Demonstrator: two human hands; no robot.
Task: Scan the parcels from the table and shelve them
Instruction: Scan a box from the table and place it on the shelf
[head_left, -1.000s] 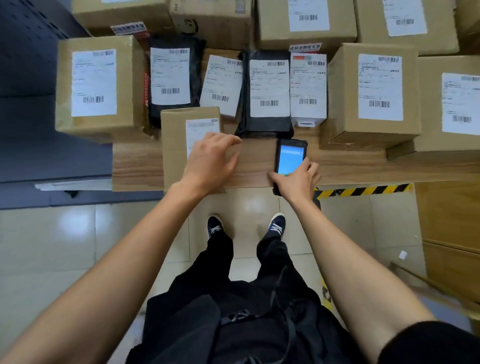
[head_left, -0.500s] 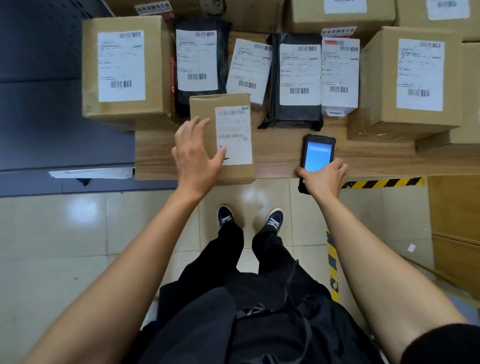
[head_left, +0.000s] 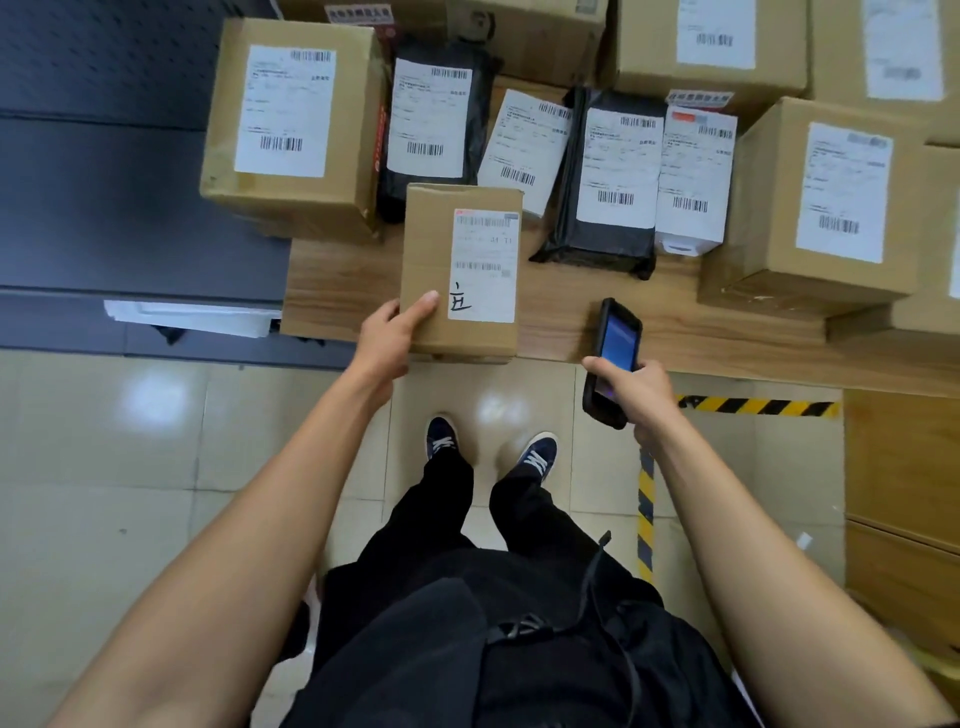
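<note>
A small cardboard parcel (head_left: 431, 270) with a white label and a handwritten mark lies at the front edge of the wooden table (head_left: 571, 322). My left hand (head_left: 392, 338) grips its near left corner, thumb on top. My right hand (head_left: 636, 389) holds a black handheld scanner (head_left: 613, 353), lifted and tilted over the table's edge, its screen lit blue. Behind the parcel lie two black mailer bags (head_left: 602, 244), a white mailer (head_left: 693, 182) and several labelled boxes.
A large box (head_left: 291, 130) stands at the table's left end, another (head_left: 826, 208) at the right. A dark metal shelf unit (head_left: 104, 182) is to the left. Yellow-black tape (head_left: 758, 406) marks the tiled floor. Wooden panels stand at the right.
My left hand slid from the top of the small parcel to its near left corner and took hold. My right hand lifted the scanner off the table and tilted it.
</note>
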